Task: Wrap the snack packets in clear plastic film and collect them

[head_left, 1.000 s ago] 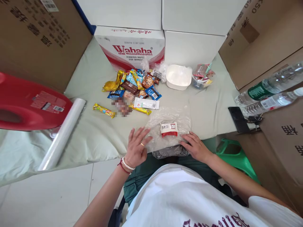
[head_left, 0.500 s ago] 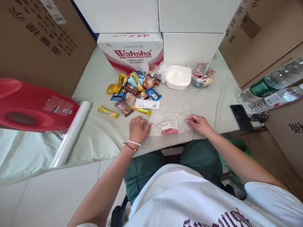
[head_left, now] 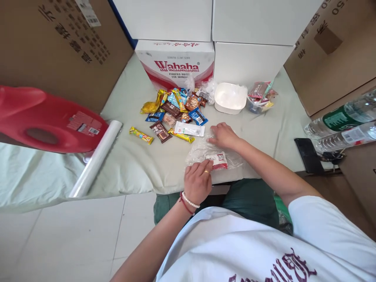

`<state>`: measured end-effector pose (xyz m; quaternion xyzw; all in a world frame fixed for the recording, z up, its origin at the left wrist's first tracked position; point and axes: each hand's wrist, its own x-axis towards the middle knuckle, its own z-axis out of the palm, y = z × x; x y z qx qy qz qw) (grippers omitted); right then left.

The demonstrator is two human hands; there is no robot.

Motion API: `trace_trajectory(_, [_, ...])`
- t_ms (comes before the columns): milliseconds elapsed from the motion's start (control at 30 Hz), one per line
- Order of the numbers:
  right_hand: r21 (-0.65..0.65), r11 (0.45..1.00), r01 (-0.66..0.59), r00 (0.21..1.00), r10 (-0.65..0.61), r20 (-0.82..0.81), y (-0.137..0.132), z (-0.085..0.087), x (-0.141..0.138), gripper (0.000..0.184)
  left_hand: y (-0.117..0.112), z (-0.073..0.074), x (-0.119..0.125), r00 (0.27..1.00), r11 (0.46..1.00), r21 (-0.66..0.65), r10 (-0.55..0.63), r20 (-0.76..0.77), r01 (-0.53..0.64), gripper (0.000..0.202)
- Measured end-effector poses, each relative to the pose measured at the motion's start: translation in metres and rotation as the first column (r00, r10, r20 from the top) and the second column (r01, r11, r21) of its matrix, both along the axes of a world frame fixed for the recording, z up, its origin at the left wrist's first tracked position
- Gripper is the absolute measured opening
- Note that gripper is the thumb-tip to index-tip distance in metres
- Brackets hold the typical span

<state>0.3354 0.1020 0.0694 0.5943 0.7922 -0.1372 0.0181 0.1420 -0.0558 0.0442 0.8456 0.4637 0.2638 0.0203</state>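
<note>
A small white and red packet with printing lies on a sheet of clear plastic film at the table's near edge. My left hand rests palm down at the film's near left side, its fingertips on the film and touching the packet's left end. A ring and beaded bracelets show on this hand. Beyond the packet, my right hand reaches over the film's far edge, thumb and fingers apart. Whether its fingertips pinch any film is hard to see.
Snack packets lie in a pile ahead, with a white packet at its near side. Behind are a white bowl, a filled tub and a Wahaha box. A film roll lies left; a phone and bottles are right.
My left hand has moved right and nearer me, up to the packet. My right hand has gone from the film's right side to its far edge. The view has shifted slightly.
</note>
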Motion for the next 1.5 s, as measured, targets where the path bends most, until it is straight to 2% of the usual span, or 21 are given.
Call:
trace_trajectory(67, [-0.134,0.991,-0.016,1.0,0.02,0.023,0.011,0.001,-0.013,0.049,0.002,-0.01,0.012,0.995,0.993,-0.12,0.01,-0.103,-0.022,0.045])
trace_trajectory(167, [-0.31,0.936,-0.166,0.984,0.138,-0.108,0.013,0.013,-0.019,0.025,0.005,-0.021,0.017,0.983,0.98,-0.198,-0.023,-0.181,-0.013,0.046])
trace_trajectory(267, [-0.19,0.934,-0.303,0.926,0.241,-0.29,-0.008,0.027,-0.016,0.022,0.003,-0.026,0.015,0.983,0.979,-0.202,-0.023,-0.184,-0.015,0.048])
trace_trajectory(367, [-0.056,0.918,-0.393,0.894,0.367,-0.258,-0.049,0.033,-0.011,0.035,0.001,-0.03,0.011,0.991,0.981,-0.195,-0.012,-0.135,-0.015,0.046])
trace_trajectory(433, [-0.064,0.894,-0.443,0.891,0.432,-0.138,-0.078,0.027,-0.005,0.036,0.001,-0.035,0.005,0.999,0.978,-0.209,0.002,-0.049,-0.012,0.035])
trace_trajectory(500, [-0.099,0.88,-0.464,0.886,0.462,-0.043,-0.101,0.015,0.003,0.039,0.001,-0.041,-0.008,0.992,0.973,-0.229,0.024,0.126,0.006,0.028])
trace_trajectory(567, [-0.111,0.874,-0.473,0.88,0.475,-0.016,-0.117,0.0,0.011,0.045,0.002,-0.045,-0.024,0.928,0.97,-0.243,0.1,0.36,-0.01,0.029])
trace_trajectory(633, [-0.101,0.871,-0.48,0.877,0.479,-0.03,-0.125,-0.013,0.018,0.051,0.009,-0.046,-0.041,0.814,0.955,-0.279,0.243,0.527,-0.105,0.028])
trace_trajectory(700, [-0.078,0.882,-0.465,0.885,0.461,-0.061,-0.129,-0.023,0.021,0.054,0.025,-0.042,-0.053,0.744,0.916,-0.341,0.376,0.553,-0.209,0.024])
trace_trajectory(733, [-0.066,0.889,-0.454,0.89,0.448,-0.082,-0.129,-0.026,0.021,0.054,0.036,-0.038,-0.055,0.747,0.901,-0.369,0.405,0.527,-0.228,0.024])
trace_trajectory(800, [-0.042,0.904,-0.426,0.898,0.416,-0.141,-0.128,-0.029,0.021,0.052,0.06,-0.029,-0.051,0.817,0.889,-0.431,0.36,0.451,-0.154,0.036])
trace_trajectory(867, [-0.017,0.918,-0.396,0.899,0.385,-0.208,-0.127,-0.029,0.02,0.046,0.082,-0.02,-0.042,0.902,0.854,-0.516,0.177,0.393,0.058,0.042])
trace_trajectory(900, [-0.007,0.923,-0.385,0.898,0.373,-0.232,-0.126,-0.029,0.02,0.043,0.089,-0.015,-0.037,0.924,0.816,-0.552,0.06,0.378,0.173,0.039])
trace_trajectory(967, [0.005,0.929,-0.371,0.898,0.36,-0.252,-0.125,-0.029,0.021,0.04,0.098,-0.006,-0.033,0.917,0.736,-0.585,-0.124,0.379,0.341,0.026])
trace_trajectory(1000, [0.015,0.93,-0.367,0.898,0.358,-0.257,-0.125,-0.03,0.022,0.041,0.098,-0.003,-0.034,0.904,0.713,-0.584,-0.17,0.392,0.388,0.02])
trace_trajectory(1133, [0.083,0.929,-0.361,0.873,0.368,-0.321,-0.13,-0.034,0.028,0.042,0.081,0.002,-0.07,0.874,0.677,-0.599,-0.14,0.466,0.428,0.016])
trace_trajectory(1233, [0.149,0.918,-0.368,0.845,0.397,-0.358,-0.137,-0.039,0.03,0.042,0.062,-0.005,-0.103,0.889,0.667,-0.652,-0.034,0.457,0.361,0.02])
trace_trajectory(1300, [0.178,0.913,-0.367,0.835,0.408,-0.371,-0.141,-0.041,0.029,0.043,0.053,-0.012,-0.11,0.875,0.717,-0.649,0.116,0.47,0.254,0.028])
trace_trajectory(1400, [0.198,0.917,-0.346,0.835,0.397,-0.381,-0.146,-0.042,0.026,0.042,0.048,-0.021,-0.094,0.856,0.809,-0.585,0.343,0.387,-0.06,0.036])
trace_trajectory(1433, [0.199,0.922,-0.334,0.843,0.386,-0.375,-0.147,-0.042,0.025,0.041,0.047,-0.023,-0.084,0.877,0.823,-0.548,0.366,0.313,-0.148,0.034])
trace_trajectory(1500, [0.188,0.933,-0.306,0.866,0.355,-0.354,-0.15,-0.041,0.022,0.04,0.047,-0.024,-0.063,0.93,0.848,-0.486,0.328,0.168,-0.211,0.029])
